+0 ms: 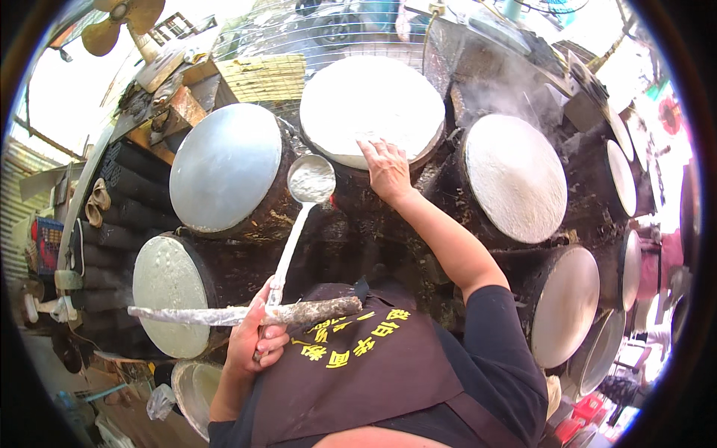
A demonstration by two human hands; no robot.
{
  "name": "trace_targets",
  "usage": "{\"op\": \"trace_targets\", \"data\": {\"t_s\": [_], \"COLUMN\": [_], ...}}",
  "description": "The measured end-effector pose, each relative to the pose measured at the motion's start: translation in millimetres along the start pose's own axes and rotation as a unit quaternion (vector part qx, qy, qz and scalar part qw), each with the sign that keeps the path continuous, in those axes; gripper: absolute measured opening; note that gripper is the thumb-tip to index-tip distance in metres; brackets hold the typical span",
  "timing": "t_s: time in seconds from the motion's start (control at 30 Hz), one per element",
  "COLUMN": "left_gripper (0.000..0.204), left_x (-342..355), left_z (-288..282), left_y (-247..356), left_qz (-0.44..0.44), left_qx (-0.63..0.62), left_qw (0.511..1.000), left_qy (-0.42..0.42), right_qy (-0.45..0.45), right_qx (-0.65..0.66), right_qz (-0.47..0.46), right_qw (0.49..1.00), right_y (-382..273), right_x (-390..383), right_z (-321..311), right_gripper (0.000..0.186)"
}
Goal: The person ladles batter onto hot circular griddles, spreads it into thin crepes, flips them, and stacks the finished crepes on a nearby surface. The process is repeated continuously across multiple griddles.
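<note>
My left hand (256, 332) is closed around a long-handled ladle (311, 181) and a batter-crusted, long-bladed tool (183, 316), perhaps a knife or scraper. The ladle's bowl holds whitish batter and hangs between two griddles. The tool lies crosswise, blade to the left, its thick crusted handle to the right over my apron. My right hand (388, 172) reaches forward, fingers stretched out and somewhat apart, on the near edge of a white sheet (370, 104) of batter covering the far middle round griddle (433, 153). Whether the fingertips pinch that edge, I cannot tell.
A bare-looking grey griddle (224, 168) stands at the left, a batter-coated one (170, 295) below it. On the right are a steaming coated griddle (515, 179) and another (565, 306). Cylindrical coal briquettes (138, 198) are stacked far left. A fan (119, 22) hangs at the upper left.
</note>
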State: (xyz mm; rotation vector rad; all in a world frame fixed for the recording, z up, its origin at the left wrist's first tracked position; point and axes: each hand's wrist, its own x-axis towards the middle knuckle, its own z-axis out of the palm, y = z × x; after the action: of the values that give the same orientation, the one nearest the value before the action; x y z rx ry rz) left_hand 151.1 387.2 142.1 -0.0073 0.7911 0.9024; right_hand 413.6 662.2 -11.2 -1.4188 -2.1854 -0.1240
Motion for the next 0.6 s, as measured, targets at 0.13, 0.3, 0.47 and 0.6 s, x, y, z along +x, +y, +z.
{"op": "trace_targets", "data": {"t_s": [0.13, 0.3, 0.47, 0.6], "left_gripper": [0.054, 0.052, 0.05, 0.05], "left_x": [-1.9, 1.2, 4.4, 2.3], "left_z": [9.7, 19.8, 34.5, 37.7], "left_y": [-14.1, -28.6, -37.9, -44.9], "left_qz": [0.05, 0.092, 0.117, 0.13], "left_qx": [-0.052, -0.079, -0.129, -0.159], "left_qw": [0.997, 0.992, 0.984, 0.979], "left_qy": [0.02, 0.044, 0.026, 0.014], "right_qy": [-0.063, -0.242, 0.024, 0.103], "right_qx": [-0.056, 0.04, 0.134, 0.101], "right_qz": [-0.095, 0.011, 0.043, 0.01], "right_qw": [0.992, 0.969, 0.99, 0.99], "right_y": [9.0, 24.2, 88.7, 114.1], "right_x": [30.8, 90.4, 154.6, 199.8], "right_z": [35.6, 10.5, -26.1, -88.2], "right_gripper": [0.049, 0.031, 0.033, 0.034]}}
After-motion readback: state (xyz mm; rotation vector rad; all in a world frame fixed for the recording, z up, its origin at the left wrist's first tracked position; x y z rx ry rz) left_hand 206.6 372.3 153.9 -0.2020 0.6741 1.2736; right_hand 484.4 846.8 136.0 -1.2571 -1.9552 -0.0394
